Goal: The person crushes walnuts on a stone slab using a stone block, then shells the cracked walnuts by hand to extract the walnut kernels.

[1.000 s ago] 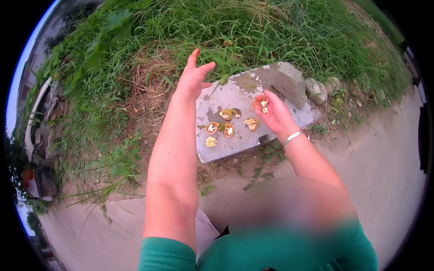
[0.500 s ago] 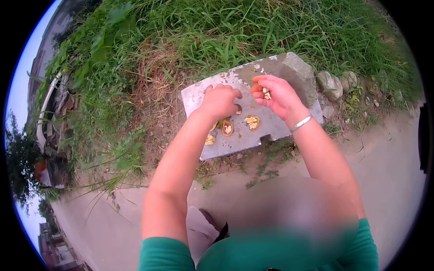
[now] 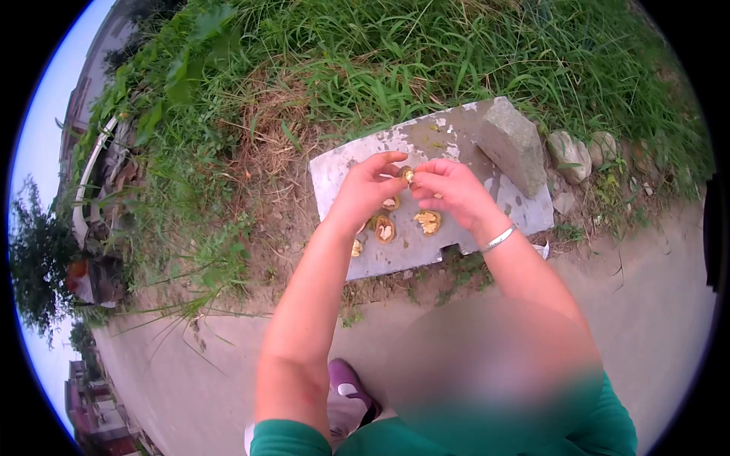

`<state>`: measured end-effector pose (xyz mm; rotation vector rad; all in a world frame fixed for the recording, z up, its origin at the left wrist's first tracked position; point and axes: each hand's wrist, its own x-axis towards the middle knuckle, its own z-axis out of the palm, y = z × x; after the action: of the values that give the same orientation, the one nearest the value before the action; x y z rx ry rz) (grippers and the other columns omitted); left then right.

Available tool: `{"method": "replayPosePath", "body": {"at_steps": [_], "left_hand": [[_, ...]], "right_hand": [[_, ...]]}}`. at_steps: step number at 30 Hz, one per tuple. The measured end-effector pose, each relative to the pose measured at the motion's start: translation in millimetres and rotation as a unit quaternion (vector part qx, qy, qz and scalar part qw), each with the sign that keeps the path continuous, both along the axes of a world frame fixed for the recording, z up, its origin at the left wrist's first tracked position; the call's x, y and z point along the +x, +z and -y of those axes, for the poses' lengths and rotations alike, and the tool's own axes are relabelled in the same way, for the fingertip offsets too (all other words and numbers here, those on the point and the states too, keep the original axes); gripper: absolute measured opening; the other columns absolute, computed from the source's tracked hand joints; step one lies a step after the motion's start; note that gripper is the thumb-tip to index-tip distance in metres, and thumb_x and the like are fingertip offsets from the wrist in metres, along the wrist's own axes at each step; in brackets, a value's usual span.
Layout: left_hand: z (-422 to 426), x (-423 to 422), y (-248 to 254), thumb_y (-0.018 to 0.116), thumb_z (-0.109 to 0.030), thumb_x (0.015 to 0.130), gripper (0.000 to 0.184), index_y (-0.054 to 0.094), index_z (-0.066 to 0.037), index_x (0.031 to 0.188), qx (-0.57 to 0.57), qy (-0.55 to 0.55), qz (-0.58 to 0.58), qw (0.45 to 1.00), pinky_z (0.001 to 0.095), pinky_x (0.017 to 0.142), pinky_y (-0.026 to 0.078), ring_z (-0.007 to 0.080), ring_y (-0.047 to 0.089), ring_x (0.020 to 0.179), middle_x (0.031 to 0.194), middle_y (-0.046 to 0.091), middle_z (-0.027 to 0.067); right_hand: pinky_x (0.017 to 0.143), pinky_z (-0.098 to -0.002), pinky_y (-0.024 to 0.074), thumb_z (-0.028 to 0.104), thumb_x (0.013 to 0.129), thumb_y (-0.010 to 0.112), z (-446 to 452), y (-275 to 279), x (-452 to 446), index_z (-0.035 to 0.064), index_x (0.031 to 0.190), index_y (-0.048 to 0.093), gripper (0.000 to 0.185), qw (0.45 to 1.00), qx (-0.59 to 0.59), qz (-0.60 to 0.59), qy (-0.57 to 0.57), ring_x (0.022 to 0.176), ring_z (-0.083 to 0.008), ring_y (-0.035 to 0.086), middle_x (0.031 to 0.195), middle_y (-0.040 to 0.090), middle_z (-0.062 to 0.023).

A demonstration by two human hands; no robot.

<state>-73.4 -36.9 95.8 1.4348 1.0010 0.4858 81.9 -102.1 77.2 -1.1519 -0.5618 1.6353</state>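
Pinching rounded walnut pc [image 3: 408, 176] w/ L hand [image 3: 369, 190] & R hand [image 3: 458, 196] above blotchy slab [image 3: 404, 257].

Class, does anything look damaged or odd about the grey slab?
Yes: the slab has a dark notch in its near edge, close to an opened walnut, interrupting an otherwise fairly straight line.

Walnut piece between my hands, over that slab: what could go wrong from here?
The small walnut piece sits at the fingertips of the left hand and right hand, so it might slip and fall onto the grey slab. The walnut kernel near the slab's front-left corner could get knocked off if the left forearm brushes it.
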Motion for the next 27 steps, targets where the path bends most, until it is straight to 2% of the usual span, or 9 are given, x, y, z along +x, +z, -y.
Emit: {"method": "replayPosePath", "body": {"at_steps": [3,5,8,16,19,21,24,27], "left_hand": [[6.4,-2.5,-0.1,0.061,0.003,0.070,0.036,0.054,-0.003,0.106,0.004,0.008,0.024,1.000,0.0225,0.070,0.045,0.0088,0.055,0.077,0.090,0.053,0.0023],[7.5,-5.9,-6.9,0.061,0.001,0.070,0.035,0.054,-0.003,0.105,0.018,0.009,0.029,0.999,0.0225,0.068,0.045,0.0091,0.054,0.077,0.088,0.053,0.0018],[11.0,-10.9,-7.7,0.060,0.002,0.070,0.033,0.055,-0.003,0.102,0.015,0.009,0.033,0.999,0.0221,0.066,0.045,0.0093,0.055,0.077,0.086,0.054,0.0015],[14.8,-15.8,-7.8,0.061,0.005,0.068,0.032,0.056,-0.002,0.098,-0.009,0.017,0.038,0.999,0.0205,0.064,0.045,0.0083,0.055,0.074,0.084,0.055,0.0016],[15.7,-14.8,-5.8,0.062,0.005,0.068,0.030,0.055,0.001,0.097,-0.009,0.022,0.024,0.999,0.0213,0.067,0.046,0.0091,0.056,0.075,0.086,0.056,0.0031],[18.1,-11.9,-4.0,0.063,0.004,0.068,0.030,0.054,0.001,0.096,0.045,0.031,-0.033,0.998,0.0211,0.066,0.046,0.0091,0.056,0.074,0.085,0.056,0.0033],[22.1,-8.0,1.4,0.063,0.003,0.068,0.029,0.054,0.001,0.095,0.057,0.047,-0.054,0.996,0.0212,0.066,0.046,0.0093,0.056,0.073,0.084,0.056,0.0040],[21.9,-8.8,-0.4,0.064,0.003,0.067,0.029,0.054,0.001,0.095,0.057,0.051,-0.020,0.997,0.0215,0.065,0.047,0.0097,0.057,0.072,0.084,0.057,0.0048]], "right_hand": [[0.057,-0.0227,0.0474,0.014,0.075,0.061,-2.4,1.1,-6.8,0.0022,0.089,0.054,0.020,1.000,0.017,-0.002,-0.005,0.067,-0.0104,0.056,0.079,0.057,-0.0036],[0.054,-0.0212,0.0460,0.014,0.074,0.061,-3.0,0.0,-11.1,0.0010,0.084,0.055,0.017,0.996,0.061,0.069,-0.015,0.063,-0.0095,0.055,0.075,0.057,-0.0036],[0.051,-0.0205,0.0446,0.013,0.073,0.061,-2.8,2.1,-16.7,0.0002,0.079,0.056,0.015,0.990,0.065,0.127,0.001,0.059,-0.0088,0.054,0.070,0.057,-0.0038],[0.049,-0.0226,0.0445,0.007,0.069,0.055,-4.5,-4.9,-21.5,-0.0008,0.077,0.056,0.011,0.983,0.091,0.158,0.006,0.053,-0.0098,0.054,0.065,0.057,-0.0051],[0.048,-0.0229,0.0445,0.006,0.069,0.054,-4.5,-4.1,-22.0,-0.0013,0.076,0.057,0.011,0.981,0.093,0.169,0.002,0.052,-0.0102,0.055,0.065,0.057,-0.0055],[0.048,-0.0230,0.0445,0.007,0.069,0.054,-4.3,-3.3,-21.7,-0.0013,0.077,0.057,0.012,0.978,0.096,0.183,0.000,0.052,-0.0103,0.055,0.065,0.058,-0.0055],[0.048,-0.0225,0.0445,0.008,0.069,0.056,-4.6,-2.8,-20.3,-0.0010,0.078,0.057,0.012,0.973,0.102,0.207,-0.009,0.052,-0.0099,0.055,0.065,0.058,-0.0051],[0.048,-0.0216,0.0446,0.010,0.071,0.058,-3.8,2.9,-17.9,-0.0007,0.080,0.058,0.013,0.976,0.098,0.195,0.006,0.053,-0.0093,0.055,0.066,0.058,-0.0048]]}}
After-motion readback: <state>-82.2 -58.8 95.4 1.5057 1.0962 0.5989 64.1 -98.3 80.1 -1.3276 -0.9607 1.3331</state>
